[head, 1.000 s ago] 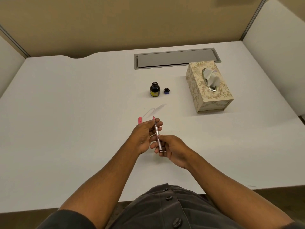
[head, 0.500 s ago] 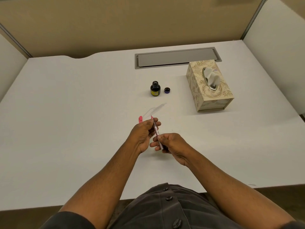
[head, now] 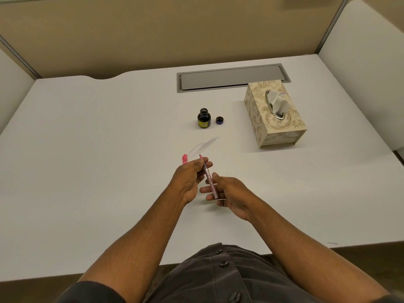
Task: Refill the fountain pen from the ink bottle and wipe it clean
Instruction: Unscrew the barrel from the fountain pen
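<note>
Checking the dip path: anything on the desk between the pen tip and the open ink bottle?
Head view: only a faint clear plastic piece lies between the pink fountain pen and the dark glass ink bottle; otherwise bare white desk.

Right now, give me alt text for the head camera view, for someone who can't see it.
Two bare hands, left hand and right hand, hold a slim pink fountain pen above a white desk. Beyond it stand an open dark glass ink bottle, its small blue cap and a cream patterned tissue box.
</note>
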A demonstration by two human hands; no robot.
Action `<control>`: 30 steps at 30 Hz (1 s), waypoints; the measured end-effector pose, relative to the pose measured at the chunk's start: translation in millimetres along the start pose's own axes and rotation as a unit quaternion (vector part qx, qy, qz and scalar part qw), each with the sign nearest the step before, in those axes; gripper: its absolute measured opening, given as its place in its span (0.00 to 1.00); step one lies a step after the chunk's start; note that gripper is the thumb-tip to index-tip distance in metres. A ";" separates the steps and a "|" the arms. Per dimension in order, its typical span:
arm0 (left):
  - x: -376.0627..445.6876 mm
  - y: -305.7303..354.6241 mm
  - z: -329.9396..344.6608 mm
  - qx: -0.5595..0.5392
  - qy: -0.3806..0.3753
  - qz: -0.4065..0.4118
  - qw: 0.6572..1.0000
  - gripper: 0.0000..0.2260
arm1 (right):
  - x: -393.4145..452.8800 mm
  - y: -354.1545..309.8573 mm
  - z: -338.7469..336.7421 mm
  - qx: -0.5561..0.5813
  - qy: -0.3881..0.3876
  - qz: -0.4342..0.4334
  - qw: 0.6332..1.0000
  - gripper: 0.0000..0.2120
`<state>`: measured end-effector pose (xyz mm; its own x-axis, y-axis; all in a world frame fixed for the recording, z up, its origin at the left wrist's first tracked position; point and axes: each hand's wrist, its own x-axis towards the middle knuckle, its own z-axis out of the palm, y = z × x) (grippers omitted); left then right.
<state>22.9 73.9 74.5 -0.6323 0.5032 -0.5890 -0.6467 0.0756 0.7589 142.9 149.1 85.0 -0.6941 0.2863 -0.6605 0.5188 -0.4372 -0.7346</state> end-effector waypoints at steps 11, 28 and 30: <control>4.1 1.8 0.3 -0.004 -0.012 -0.005 1.000 0.08 | 4.2 1.6 -0.8 0.001 -0.008 -0.018 1.000 0.16; 4.2 5.2 -0.3 -0.012 -0.001 -0.006 1.000 0.08 | 6.3 -0.8 -1.5 0.012 -0.031 -0.006 0.999 0.18; 4.4 5.6 0.2 -0.019 -0.001 -0.006 1.000 0.07 | 6.2 -0.7 -0.9 0.009 -0.025 -0.012 1.000 0.17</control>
<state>16.6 76.8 76.2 -0.6237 0.5050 -0.5966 -0.6697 0.0484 0.7410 138.6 152.0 81.2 -0.7311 0.2538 -0.6334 0.4924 -0.4464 -0.7472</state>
